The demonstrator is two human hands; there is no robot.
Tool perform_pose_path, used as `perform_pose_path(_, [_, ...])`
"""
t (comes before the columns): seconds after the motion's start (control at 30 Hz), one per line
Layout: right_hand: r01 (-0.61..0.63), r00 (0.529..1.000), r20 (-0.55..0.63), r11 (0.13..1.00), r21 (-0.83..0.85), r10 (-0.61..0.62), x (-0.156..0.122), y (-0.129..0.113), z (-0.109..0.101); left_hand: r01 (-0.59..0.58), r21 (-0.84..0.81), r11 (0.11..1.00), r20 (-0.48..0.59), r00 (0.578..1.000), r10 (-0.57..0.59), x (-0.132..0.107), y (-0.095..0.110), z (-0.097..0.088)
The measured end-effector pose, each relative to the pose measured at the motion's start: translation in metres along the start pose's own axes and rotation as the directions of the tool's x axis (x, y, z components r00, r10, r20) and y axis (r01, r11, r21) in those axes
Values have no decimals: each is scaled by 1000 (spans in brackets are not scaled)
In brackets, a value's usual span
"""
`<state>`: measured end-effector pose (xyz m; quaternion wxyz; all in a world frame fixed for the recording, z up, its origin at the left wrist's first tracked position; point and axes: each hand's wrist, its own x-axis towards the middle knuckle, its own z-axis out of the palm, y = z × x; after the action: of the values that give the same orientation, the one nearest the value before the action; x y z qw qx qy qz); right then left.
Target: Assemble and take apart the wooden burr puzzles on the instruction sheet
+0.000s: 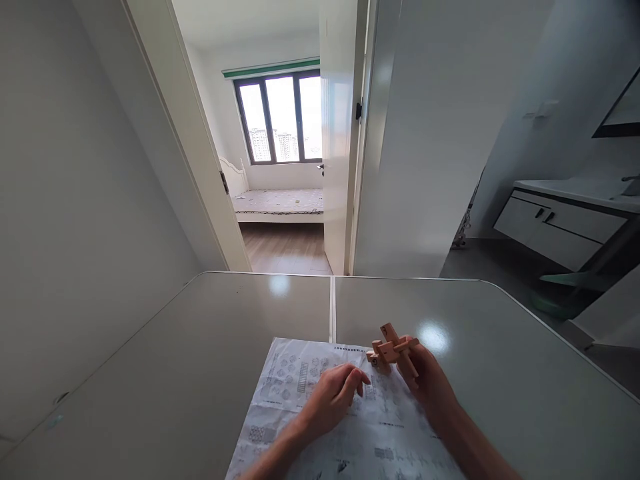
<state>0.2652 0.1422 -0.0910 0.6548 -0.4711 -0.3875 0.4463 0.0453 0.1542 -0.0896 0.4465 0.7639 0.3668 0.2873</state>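
Note:
My right hand [431,381] grips a partly joined wooden interlocking puzzle [387,351] above the far right part of a printed paper sheet [280,413]. Notched sticks cross one another in it, and one points up and to the left. The fingers behind the wood are partly hidden. To the left of the puzzle, apart from it, my left hand [337,388] hovers over or rests on the sheet, which I cannot tell. Its fingers are curled in, and no object shows in them. Small diagrams and lines of text cover the creased sheet.
The sheet lies on a glossy grey table [165,373] with a pale seam [333,310] across it. A white wall [100,167] borders the left side. Past the far edge, an open door [340,133] shows a bed [280,201]. A washbasin cabinet [560,217] stands at right.

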Motion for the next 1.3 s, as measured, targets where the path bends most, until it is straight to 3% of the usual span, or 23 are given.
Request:
perform_pose_path(0.1, [-169, 973, 182, 977, 133, 143, -2, 3, -1, -4, -10, 1000, 7, 1000, 4, 0, 0, 0])
perform_pose_path(0.23, [-280, 923, 324, 939, 198, 207, -5, 10, 0, -3, -20, 1000, 6, 1000, 3, 0, -1, 0])
perform_pose_path(0.37, [-366, 862, 457, 893, 263, 219, -9, 18, 4, -6, -41, 999, -9, 1000, 5, 1, -6, 1])
perform_pose_path(0.53, [-379, 805, 568, 883, 276, 168, -12, 30, 7, -11, -114, 993, -10, 1000, 9, 2, -11, 3])
perform_pose_path(0.77, [-360, 796, 584, 901, 243, 160, -10, 35, 6, 4, -203, 979, -35, 999, -11, 1, -12, 4])
perform_pose_path(1.03, [-328, 781, 600, 932, 155, 175, -11, 32, 10, 98, -392, 915, -7, 994, -110, 1, -10, 4])
perform_pose_path(1.3, [-302, 792, 587, 943, 141, 166, -12, 30, 10, 62, -471, 880, 1, 998, -70, 0, -12, 1])
